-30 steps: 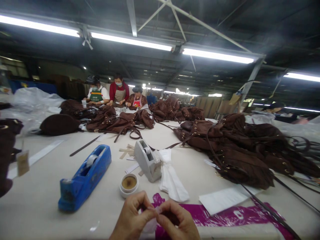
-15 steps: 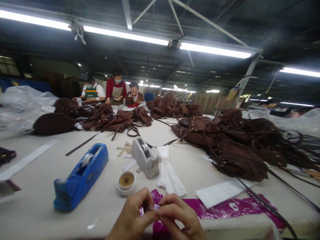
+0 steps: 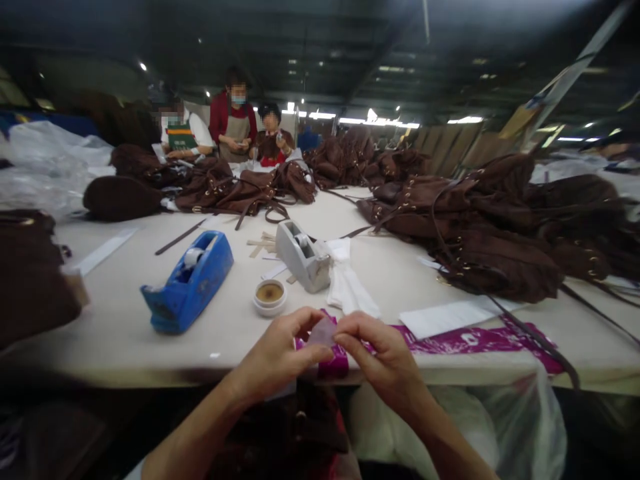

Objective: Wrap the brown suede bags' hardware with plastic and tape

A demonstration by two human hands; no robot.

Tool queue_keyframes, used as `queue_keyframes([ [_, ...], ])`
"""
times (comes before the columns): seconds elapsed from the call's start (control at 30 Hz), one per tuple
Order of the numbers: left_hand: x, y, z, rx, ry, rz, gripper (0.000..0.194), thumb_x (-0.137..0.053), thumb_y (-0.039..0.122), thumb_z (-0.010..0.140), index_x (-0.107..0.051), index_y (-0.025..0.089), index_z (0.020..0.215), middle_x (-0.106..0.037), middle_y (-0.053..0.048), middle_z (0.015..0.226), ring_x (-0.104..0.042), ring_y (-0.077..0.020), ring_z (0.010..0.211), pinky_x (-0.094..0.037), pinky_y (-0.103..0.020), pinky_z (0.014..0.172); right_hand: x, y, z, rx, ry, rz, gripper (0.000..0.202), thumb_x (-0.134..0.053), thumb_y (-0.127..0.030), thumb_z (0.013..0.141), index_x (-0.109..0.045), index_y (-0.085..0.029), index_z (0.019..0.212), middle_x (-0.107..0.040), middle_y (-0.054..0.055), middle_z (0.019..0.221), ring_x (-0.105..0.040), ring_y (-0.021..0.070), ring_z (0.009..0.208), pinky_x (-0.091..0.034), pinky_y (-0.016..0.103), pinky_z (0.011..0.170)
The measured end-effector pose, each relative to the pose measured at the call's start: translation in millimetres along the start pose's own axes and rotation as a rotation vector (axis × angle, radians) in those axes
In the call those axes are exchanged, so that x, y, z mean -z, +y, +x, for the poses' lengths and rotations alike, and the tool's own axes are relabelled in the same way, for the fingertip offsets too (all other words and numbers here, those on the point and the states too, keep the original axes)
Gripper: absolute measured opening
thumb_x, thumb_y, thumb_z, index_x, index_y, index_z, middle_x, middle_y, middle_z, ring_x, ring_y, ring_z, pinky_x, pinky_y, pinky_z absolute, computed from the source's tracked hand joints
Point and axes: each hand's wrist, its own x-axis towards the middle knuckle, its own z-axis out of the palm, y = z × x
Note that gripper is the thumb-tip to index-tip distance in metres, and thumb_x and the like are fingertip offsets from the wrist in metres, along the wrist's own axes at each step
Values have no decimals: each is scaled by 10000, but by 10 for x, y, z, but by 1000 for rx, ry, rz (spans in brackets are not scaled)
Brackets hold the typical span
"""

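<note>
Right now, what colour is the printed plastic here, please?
Purple with white marks: the head view shows the printed plastic best.

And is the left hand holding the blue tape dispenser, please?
No, the blue tape dispenser stands on the table, apart from the left hand.

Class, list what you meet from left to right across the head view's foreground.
Soft dark brown bag, blue wedge-shaped tape dispenser, round white container, small translucent film-like piece, right hand, flat white rectangular sheet.

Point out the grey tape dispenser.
It's the right-hand dispenser, next to the white bundle; the blue dispenser stands farther left, away from that bundle.
</note>
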Motion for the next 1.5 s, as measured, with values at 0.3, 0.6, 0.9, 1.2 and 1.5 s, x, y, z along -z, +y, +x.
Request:
queue_keyframes([
  [0.3, 161, 253, -310, 21, -92, 114, 336, -435, 371, 965, -625, 171, 772, -613, 10, 698, -573, -135, 669, -449, -221, 661, -86, -367, 107, 211, -149, -46, 121, -569, -222, 954, -685, -198, 931, -624, 26, 908, -613, 149, 856, -494, 263, 776],
  [0.6, 780, 524, -958, -18, 56, 548, 394, -430, 441, 980, -725, 196, 887, -626, 19, 648, -580, -142, 609, -422, -206, 621, -237, -565, -3, 194, -188, 33, 140, -535, -237, 966, -674, -243, 972, -646, 52, 1070, -636, 176, 971, -511, 266, 798],
  [0.9, 1161, -225, -2045, 360, 285, 457, 439, -441, 474, 959, -642, 183, 699, -642, 3, 688, -586, -150, 680, -440, -206, 663, -422, -124, -488, -380, -822, -366, 429, -747, -229, 712, -642, -224, 1128, -734, 83, 1083, -670, 311, 998, -490, 377, 844],
  [1.2, 721, -693, -1888, 333, 166, 98, 397, -436, 491, 966, -688, 187, 1006, -696, -27, 845, -636, -182, 770, -492, -251, 720, 9, -162, -602, -857, -746, 347, 453, -628, -466, 854, -548, -209, 1218, -566, -55, 653, -541, 99, 488, -480, 219, 510],
  [1.5, 310, -111, -1285, 68, -67, -97, 342, -521, 456, 948, -738, 205, 865, -666, -56, 1203, -556, -226, 1195, -403, -282, 999, -140, -535, -205, -974, -363, 1151, 406, -803, -441, 769, -706, -185, 1069, -747, 83, 954, -713, 151, 800, -570, 260, 745],
])
